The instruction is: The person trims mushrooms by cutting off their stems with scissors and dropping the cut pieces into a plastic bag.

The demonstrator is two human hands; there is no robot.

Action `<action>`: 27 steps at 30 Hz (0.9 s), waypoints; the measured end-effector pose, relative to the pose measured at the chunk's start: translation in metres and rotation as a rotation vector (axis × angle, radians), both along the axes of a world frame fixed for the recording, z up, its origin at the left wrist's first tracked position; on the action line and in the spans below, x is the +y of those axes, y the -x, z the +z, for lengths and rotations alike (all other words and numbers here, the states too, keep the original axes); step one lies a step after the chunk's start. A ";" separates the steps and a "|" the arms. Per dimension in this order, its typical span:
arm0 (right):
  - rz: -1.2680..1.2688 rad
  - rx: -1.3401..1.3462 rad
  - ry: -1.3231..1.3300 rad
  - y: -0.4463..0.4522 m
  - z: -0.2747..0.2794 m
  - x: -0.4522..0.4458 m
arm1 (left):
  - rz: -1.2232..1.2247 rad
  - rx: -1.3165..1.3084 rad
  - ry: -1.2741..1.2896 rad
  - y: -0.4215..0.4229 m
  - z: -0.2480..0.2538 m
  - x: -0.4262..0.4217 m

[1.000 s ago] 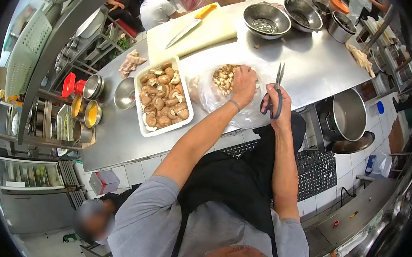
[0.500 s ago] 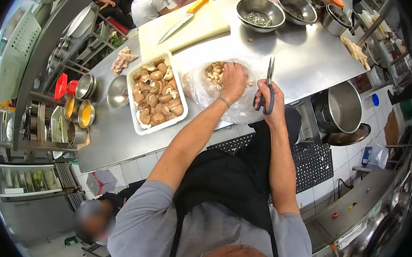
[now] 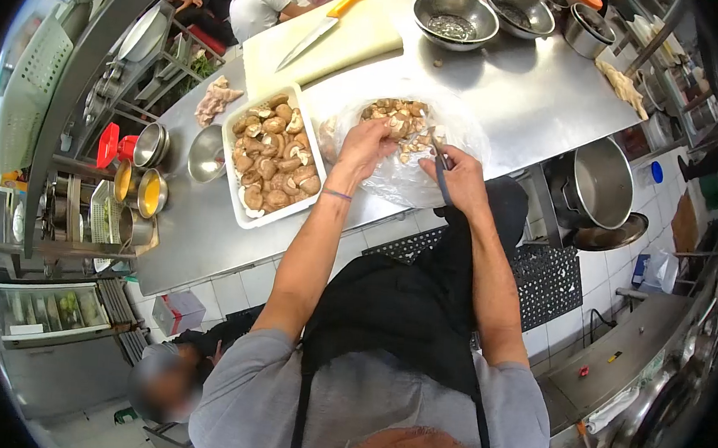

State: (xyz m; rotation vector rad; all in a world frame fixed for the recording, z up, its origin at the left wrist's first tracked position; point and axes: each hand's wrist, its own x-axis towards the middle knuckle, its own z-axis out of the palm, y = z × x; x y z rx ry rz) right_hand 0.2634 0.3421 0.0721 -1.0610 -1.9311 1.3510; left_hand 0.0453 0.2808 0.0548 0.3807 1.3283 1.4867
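My left hand (image 3: 366,148) is closed on a brown mushroom (image 3: 398,127) over a clear plastic bag (image 3: 458,118). On the bag lie more mushrooms and small pale cut pieces (image 3: 414,147). In my right hand (image 3: 467,182) is a pair of dark-handled scissors (image 3: 442,176), its blades directed towards the pieces; the blade tips are hard to make out. To the left of my left hand, a white tray (image 3: 240,203) is filled with brown mushrooms (image 3: 278,168).
A cutting board (image 3: 363,45) carries a yellow-handled knife (image 3: 312,39). Metal bowls (image 3: 455,18) stand at the far side, another bowl (image 3: 206,153) by the tray. Crumpled cloths (image 3: 218,100) lie near the table ends. A large pot (image 3: 599,187) is at right. Other people are nearby.
My left hand has drawn back left from the pile, now with a mushroom in its fingers. My right hand has lowered the scissors from upright and turned their blades towards the bag.
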 end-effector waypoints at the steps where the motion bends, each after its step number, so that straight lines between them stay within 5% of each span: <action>1: 0.024 -0.027 -0.068 0.001 0.006 -0.005 | 0.022 -0.056 -0.025 -0.003 0.007 -0.007; 15: 0.047 -0.352 -0.549 0.005 -0.007 -0.016 | 0.079 0.154 -0.170 -0.014 -0.010 -0.028; 27: 0.088 -0.408 -0.530 0.007 -0.008 -0.020 | 0.094 0.303 -0.104 -0.018 -0.028 -0.025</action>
